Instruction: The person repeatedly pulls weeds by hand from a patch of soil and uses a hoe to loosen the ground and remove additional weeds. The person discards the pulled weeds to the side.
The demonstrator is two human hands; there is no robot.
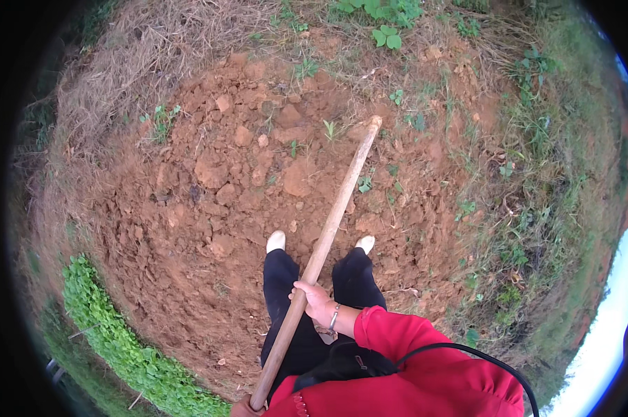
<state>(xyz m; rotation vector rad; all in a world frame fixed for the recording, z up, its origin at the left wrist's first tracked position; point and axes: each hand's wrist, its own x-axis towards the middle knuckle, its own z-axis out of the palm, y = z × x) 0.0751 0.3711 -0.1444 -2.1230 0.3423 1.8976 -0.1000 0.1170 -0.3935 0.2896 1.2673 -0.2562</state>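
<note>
A long wooden tool handle (328, 233) slants from the lower edge up to the right, its far end over the loose soil. Whatever is fixed to that end cannot be made out against the earth. My right hand (317, 303), with a silver bracelet (334, 317) at the wrist, is wrapped round the handle in front of my legs. Lower down, at the picture's bottom edge, my left hand (244, 408) is closed round the near part of the handle. Only a bit of this hand shows.
Broken reddish soil (223, 187) with clods and small weeds lies around my light-coloured shoes (275, 241). Dry grass (161, 48) borders it at the far side, a leafy green row (119, 333) at the lower left. Weeds and grass (529, 229) cover the right. A black cord (467, 351) crosses my red sleeve.
</note>
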